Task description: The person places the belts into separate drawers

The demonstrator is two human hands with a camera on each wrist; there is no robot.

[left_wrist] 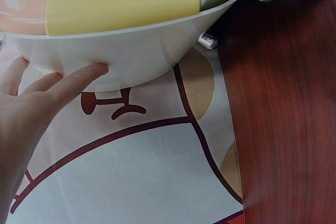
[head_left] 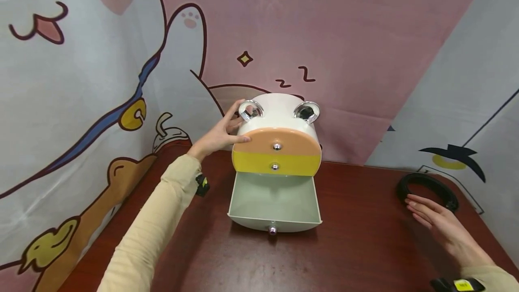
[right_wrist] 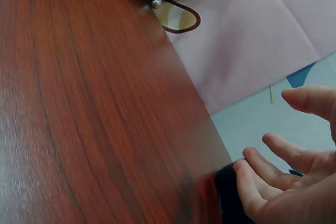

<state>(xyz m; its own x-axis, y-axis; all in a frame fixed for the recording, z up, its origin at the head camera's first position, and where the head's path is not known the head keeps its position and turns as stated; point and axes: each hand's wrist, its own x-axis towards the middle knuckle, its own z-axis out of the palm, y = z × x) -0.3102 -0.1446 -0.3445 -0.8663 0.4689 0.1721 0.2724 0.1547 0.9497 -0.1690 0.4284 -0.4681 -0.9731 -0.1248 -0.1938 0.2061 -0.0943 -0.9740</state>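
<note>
A small drawer cabinet point(head_left: 276, 112) with a white shell and two shiny round eye-like pieces stands upright near the back of the table. Its orange top drawer point(head_left: 259, 140) and yellow middle drawer point(head_left: 253, 162) are closed, while the pale green bottom drawer point(head_left: 275, 197) is pulled out and bare inside. My left hand point(head_left: 220, 133) rests on the cabinet's left side, thumb near the orange front; the left wrist view shows extended fingertips point(left_wrist: 98, 68) against the white wall. At the far right, my right hand point(head_left: 442, 226) has loosely extended fingers beside a black ring-shaped band point(head_left: 425, 178).
The dark red wooden table point(head_left: 357, 238) carries the cabinet and the band. Behind and at both sides hangs a cartoon-printed cloth point(head_left: 344, 48), close behind the cabinet. The open drawer's metal knob point(head_left: 272, 230) juts toward the front.
</note>
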